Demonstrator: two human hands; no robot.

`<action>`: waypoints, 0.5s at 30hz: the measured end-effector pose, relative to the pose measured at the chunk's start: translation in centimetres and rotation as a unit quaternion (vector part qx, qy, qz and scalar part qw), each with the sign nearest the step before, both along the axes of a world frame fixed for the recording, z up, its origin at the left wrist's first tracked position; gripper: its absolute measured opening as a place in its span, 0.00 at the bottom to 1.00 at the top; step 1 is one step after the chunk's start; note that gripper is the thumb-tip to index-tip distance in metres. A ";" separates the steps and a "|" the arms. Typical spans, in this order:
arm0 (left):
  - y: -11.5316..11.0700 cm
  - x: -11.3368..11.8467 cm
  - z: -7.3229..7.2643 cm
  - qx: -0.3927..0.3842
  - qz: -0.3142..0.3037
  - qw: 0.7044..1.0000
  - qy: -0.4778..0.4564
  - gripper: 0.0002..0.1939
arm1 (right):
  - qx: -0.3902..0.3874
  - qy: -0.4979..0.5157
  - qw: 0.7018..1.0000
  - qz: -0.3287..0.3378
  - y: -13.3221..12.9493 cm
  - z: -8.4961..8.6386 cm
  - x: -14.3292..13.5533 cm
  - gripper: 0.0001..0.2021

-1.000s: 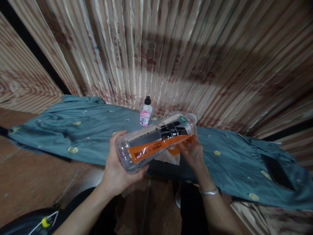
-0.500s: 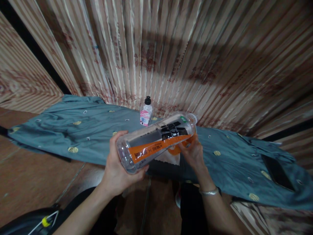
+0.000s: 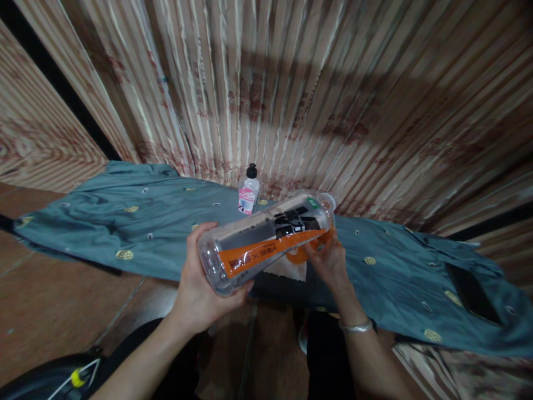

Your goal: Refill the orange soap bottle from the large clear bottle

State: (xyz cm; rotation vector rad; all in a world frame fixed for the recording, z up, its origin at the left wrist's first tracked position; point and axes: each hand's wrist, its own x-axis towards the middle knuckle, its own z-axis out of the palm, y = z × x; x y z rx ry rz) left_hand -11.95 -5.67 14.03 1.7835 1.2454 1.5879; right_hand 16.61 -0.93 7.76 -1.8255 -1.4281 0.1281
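Observation:
A large clear plastic bottle [image 3: 266, 241] with an orange and black label lies tilted in the air, its neck up to the right. My left hand [image 3: 204, 289] is wrapped round its base. My right hand [image 3: 331, 258] grips it near the neck, its fingers partly hidden behind the bottle. Something orange [image 3: 296, 255] and round shows under the bottle beside my right hand; I cannot make out whether it is part of it. Below, a pale cloth or paper [image 3: 287, 270] is partly covered. Behind stands a small clear bottle [image 3: 249, 191] with a black cap and pink label.
A teal patterned cloth [image 3: 162, 222] covers the long surface in front of me. A dark phone [image 3: 473, 293] lies on it at the right. Striped curtains [image 3: 270, 100] hang behind. A black object with a yellow part [image 3: 78, 378] is at the lower left.

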 end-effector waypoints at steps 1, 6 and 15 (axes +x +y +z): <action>0.0 0.0 0.0 0.002 -0.001 1.000 0.003 0.42 | -0.002 0.001 1.000 0.000 0.0 0.1 0.0 0.41; 0.0 0.1 0.4 0.002 -0.011 1.000 0.001 0.42 | 0.000 0.012 1.000 0.005 0.0 0.1 0.0 0.41; 0.0 -0.1 -0.2 0.029 -0.002 0.999 0.021 0.42 | -0.010 0.007 1.000 0.003 -0.1 0.2 0.0 0.35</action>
